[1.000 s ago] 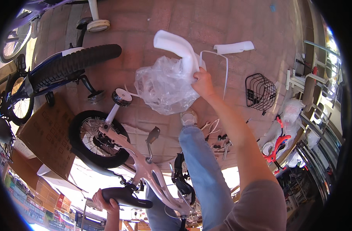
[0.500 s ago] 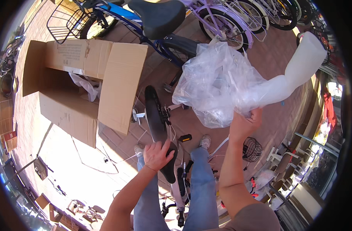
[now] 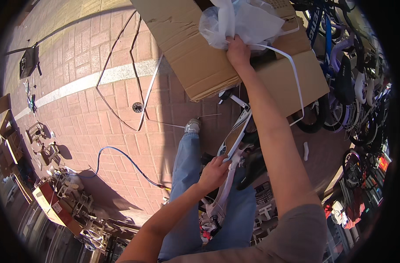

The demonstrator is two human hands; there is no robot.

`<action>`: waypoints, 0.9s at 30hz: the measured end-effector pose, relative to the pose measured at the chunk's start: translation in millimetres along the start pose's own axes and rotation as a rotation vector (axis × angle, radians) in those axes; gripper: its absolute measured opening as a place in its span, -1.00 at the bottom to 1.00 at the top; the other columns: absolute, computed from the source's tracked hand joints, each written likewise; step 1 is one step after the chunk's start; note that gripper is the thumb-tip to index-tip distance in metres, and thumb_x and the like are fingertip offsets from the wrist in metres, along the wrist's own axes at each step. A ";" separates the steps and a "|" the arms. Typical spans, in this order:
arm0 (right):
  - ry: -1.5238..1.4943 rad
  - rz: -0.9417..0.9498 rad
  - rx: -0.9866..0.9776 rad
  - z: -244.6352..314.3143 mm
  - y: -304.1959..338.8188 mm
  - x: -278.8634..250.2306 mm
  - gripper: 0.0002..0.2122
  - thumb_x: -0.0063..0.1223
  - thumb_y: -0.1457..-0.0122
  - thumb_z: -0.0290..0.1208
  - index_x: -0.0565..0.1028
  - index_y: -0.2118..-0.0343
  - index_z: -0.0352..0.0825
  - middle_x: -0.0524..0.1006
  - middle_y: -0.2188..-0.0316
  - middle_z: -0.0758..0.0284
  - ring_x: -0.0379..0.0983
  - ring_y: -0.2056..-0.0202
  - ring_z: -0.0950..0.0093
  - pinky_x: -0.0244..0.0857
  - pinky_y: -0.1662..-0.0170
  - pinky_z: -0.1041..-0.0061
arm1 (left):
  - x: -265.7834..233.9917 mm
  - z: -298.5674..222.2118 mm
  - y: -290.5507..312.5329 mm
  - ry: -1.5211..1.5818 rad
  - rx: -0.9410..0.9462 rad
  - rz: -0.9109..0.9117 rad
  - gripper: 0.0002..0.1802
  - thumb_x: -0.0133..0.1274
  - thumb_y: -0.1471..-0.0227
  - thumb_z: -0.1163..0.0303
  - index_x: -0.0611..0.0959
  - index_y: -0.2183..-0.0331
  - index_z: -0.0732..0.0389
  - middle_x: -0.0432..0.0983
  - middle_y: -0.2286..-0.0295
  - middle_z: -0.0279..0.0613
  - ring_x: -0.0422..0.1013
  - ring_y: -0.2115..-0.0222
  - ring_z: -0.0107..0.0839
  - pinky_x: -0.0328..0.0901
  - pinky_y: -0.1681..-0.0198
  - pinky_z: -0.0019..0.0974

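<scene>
My right hand [image 3: 238, 51] is closed on a bunch of clear plastic wrap [image 3: 257, 24] with a white foam sleeve [image 3: 226, 17] in it. It holds this bundle over the open cardboard box [image 3: 182, 44]. A white packing strap [image 3: 292, 65] bends out from beside that hand across a box flap [image 3: 292, 81]. My left hand [image 3: 214, 176] is closed around part of the white bicycle frame [image 3: 230, 184] between my legs; its fingertips are partly hidden. Just right of it is the bicycle's dark saddle [image 3: 253, 168].
Several bicycles [image 3: 344, 83] stand close together at the right. Loose straps [image 3: 138, 105] lie on the brick paving at left of my foot [image 3: 192, 126]. A blue hose [image 3: 121, 151] curves across the ground. Cartons and metal parts [image 3: 55, 206] lie at the lower left.
My view has turned left. My right hand has carried the plastic bundle from beside the bicycles to over the box. My left hand has shifted from the saddle to the bicycle frame.
</scene>
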State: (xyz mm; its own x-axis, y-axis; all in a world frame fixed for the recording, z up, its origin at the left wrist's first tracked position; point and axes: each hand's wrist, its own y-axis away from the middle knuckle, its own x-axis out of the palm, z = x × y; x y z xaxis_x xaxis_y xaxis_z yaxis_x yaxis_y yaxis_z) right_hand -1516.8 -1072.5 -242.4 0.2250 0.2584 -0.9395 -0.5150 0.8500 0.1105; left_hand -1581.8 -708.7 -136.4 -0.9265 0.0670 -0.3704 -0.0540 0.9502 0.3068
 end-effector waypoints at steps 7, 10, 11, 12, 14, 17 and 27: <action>0.227 0.563 -0.037 -70.1 -37.9 55.2 -0.52 0.02 -0.02 -0.31 0.28 -0.04 -0.27 0.34 0.03 0.06 0.33 0.06 0.16 0.22 0.02 0.34 | -75.1 72.7 94.2 0.070 -0.481 -0.142 -0.74 -0.01 0.13 0.48 0.53 0.27 0.20 0.43 0.29 -0.10 0.36 0.26 -0.06 0.29 0.20 -0.13; 0.296 0.662 -0.018 -61.7 -13.8 23.3 -0.52 0.02 -0.02 -0.29 0.27 -0.04 -0.29 0.34 0.03 0.04 0.33 0.06 0.16 0.21 0.01 0.34 | -71.0 94.9 109.3 0.112 -0.582 -0.168 -0.76 0.01 0.10 0.49 0.55 0.28 0.23 0.44 0.32 -0.07 0.40 0.34 -0.12 0.30 0.27 -0.22; 0.259 0.678 -0.009 -53.4 -5.6 10.4 -0.51 0.02 -0.01 -0.28 0.27 -0.03 -0.29 0.33 0.03 0.03 0.32 0.05 0.16 0.21 0.01 0.33 | -69.3 99.5 111.0 0.125 -0.617 -0.174 -0.77 0.01 0.09 0.49 0.56 0.28 0.25 0.44 0.33 -0.07 0.41 0.37 -0.15 0.32 0.31 -0.26; 0.164 0.685 0.005 -42.3 2.2 2.6 -0.51 0.02 -0.01 -0.27 0.26 -0.03 -0.29 0.33 0.03 0.02 0.32 0.05 0.16 0.20 0.00 0.33 | -68.0 103.7 112.4 0.114 -0.582 -0.214 -0.79 0.00 0.06 0.50 0.55 0.28 0.27 0.45 0.35 -0.08 0.43 0.44 -0.24 0.33 0.37 -0.33; -0.337 0.640 0.136 -12.9 22.8 -22.9 -0.50 0.01 -0.01 -0.25 0.26 -0.03 -0.30 0.33 0.03 0.01 0.32 0.04 0.16 0.19 0.00 0.32 | -59.7 107.3 110.6 0.213 -0.639 -0.266 -0.77 -0.01 0.10 0.49 0.55 0.29 0.23 0.45 0.35 -0.07 0.41 0.35 -0.14 0.31 0.29 -0.25; -0.401 0.401 0.059 2.6 51.2 -15.2 -0.38 0.16 0.09 -0.23 0.25 -0.06 -0.35 0.34 0.04 -0.03 0.34 0.05 0.16 0.23 0.02 0.35 | -46.6 100.8 105.9 0.294 -0.657 -0.288 -0.78 -0.02 0.10 0.48 0.55 0.30 0.21 0.46 0.39 -0.07 0.41 0.34 -0.09 0.30 0.29 -0.23; -0.182 0.198 0.196 82.5 47.5 -8.4 -0.87 0.05 0.15 -0.51 0.48 0.50 -0.44 0.50 0.44 -0.01 0.45 0.32 0.05 0.36 0.27 0.21 | 7.1 52.7 94.0 0.288 -0.568 -0.099 -0.79 -0.01 0.07 0.40 0.56 0.31 0.23 0.48 0.40 -0.04 0.44 0.36 -0.11 0.33 0.31 -0.22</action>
State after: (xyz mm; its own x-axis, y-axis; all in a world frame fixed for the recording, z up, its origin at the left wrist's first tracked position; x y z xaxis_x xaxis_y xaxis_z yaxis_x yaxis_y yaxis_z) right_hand -1474.9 -996.5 -202.5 0.2893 0.4905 -0.8220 -0.3990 0.8424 0.3622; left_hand -1573.8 -602.9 -156.3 -0.9656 -0.1725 -0.1947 -0.2602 0.6336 0.7286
